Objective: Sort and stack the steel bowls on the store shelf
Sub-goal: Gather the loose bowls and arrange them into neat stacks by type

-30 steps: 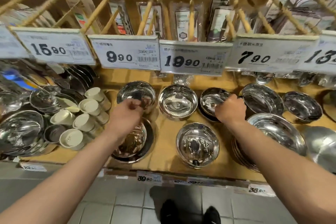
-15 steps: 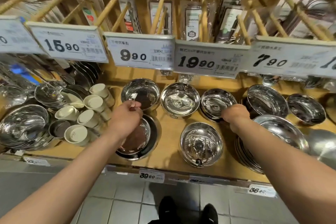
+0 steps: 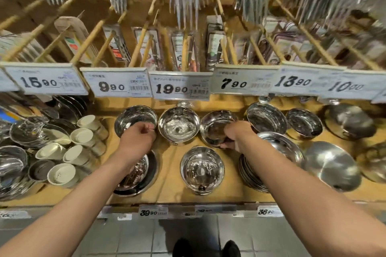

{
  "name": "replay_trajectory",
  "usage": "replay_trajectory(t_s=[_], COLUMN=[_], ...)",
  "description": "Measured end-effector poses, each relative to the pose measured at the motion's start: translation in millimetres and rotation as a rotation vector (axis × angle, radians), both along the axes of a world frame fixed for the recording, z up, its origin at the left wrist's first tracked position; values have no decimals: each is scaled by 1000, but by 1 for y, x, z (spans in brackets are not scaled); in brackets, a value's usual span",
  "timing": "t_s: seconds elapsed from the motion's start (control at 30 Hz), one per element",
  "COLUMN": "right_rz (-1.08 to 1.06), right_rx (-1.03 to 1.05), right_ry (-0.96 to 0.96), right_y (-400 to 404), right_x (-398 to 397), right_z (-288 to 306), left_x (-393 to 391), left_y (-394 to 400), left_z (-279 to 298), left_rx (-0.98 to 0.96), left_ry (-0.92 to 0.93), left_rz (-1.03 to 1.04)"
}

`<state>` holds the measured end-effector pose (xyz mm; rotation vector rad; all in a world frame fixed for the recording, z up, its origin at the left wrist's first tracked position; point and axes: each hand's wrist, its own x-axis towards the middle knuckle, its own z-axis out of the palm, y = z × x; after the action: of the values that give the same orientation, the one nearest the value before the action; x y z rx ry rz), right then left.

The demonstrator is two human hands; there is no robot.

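Two hands reach for shiny steel bowls on a store shelf.
The left hand (image 3: 136, 139) pinches the near rim of the back-left bowl (image 3: 135, 118) with curled fingers. The right hand (image 3: 238, 135) grips the tilted bowl (image 3: 215, 127) two places to the right. Between them sits the middle bowl (image 3: 179, 124). The front bowl (image 3: 202, 170) sits nearer on the wooden shelf (image 3: 169, 173), under the price tags (image 3: 117, 82).
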<state>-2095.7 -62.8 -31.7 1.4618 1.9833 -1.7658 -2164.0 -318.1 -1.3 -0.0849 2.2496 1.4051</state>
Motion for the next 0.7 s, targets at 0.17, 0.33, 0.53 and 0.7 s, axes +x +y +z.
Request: replay_trajectory(t_s=[0.17, 0.33, 0.53, 0.7], right_rz=[-61, -89, -143, -275], right_rx=[-101, -129, -202, -309], right_ry=[120, 233, 322, 400], right_y=[-20, -32, -28, -17], right_x=[30, 48, 73, 114], right_z=[35, 61, 68, 80], left_x=[8, 21, 34, 47], left_y=[23, 53, 70, 76], left_z=[7, 11, 10, 9], left_rx=[-7, 2, 35, 94], left_ry=[21, 9, 47, 41], left_rz=[-130, -233, -276, -403])
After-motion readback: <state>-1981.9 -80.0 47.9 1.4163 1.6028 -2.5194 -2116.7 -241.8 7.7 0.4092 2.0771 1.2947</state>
